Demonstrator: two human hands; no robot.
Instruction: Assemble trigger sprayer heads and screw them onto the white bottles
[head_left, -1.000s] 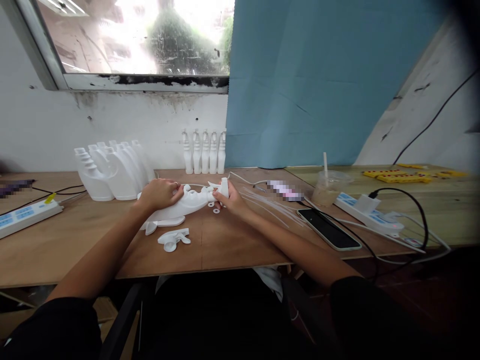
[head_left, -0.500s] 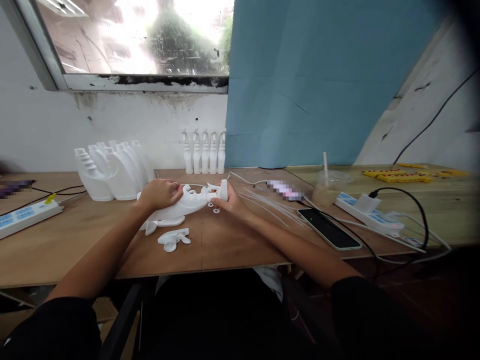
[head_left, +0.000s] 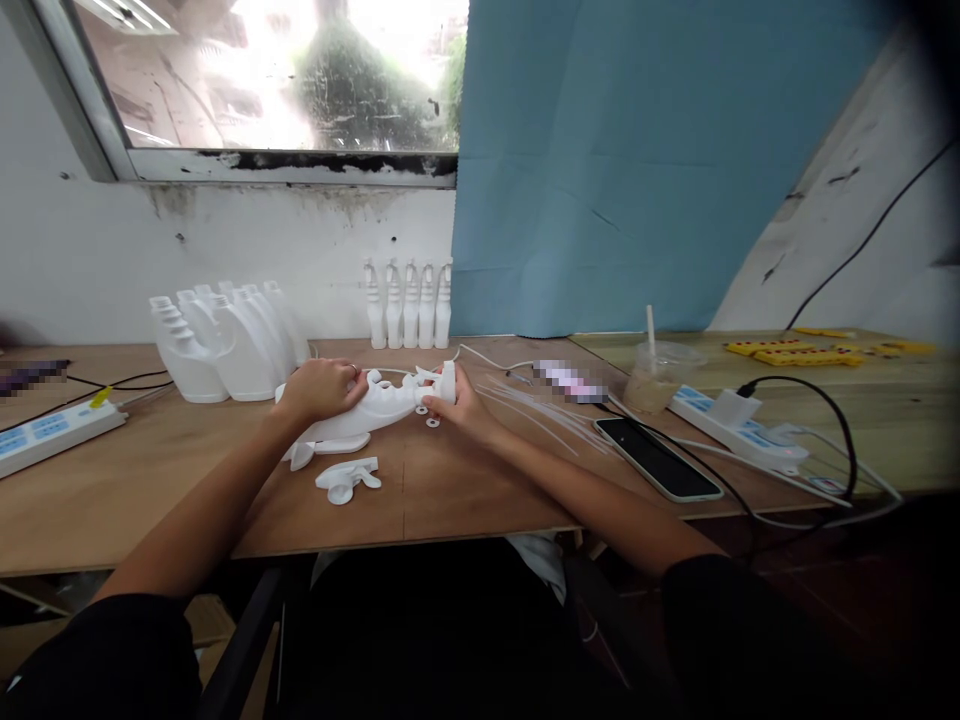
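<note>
A white spray bottle (head_left: 386, 408) lies on its side above the table, its neck toward the right. My left hand (head_left: 322, 388) is closed around its body. On the neck end sits a white trigger sprayer head (head_left: 447, 382), gripped between the thumb and fingers of my right hand (head_left: 463, 402). Just below that hand lie small white washers (head_left: 433, 422). A loose trigger sprayer head (head_left: 349, 480) rests on the table nearer to me. Further white sprayer parts (head_left: 330, 448) lie under the bottle, partly hidden.
Several white bottles without tops (head_left: 247, 345) stand at left; several with sprayers (head_left: 410, 305) line the wall. Thin clear tubes (head_left: 540, 412) lie right of my hand, near a phone (head_left: 660, 458), a plastic cup (head_left: 651, 380) and a power strip (head_left: 739, 430). Another power strip (head_left: 60, 435) is far left.
</note>
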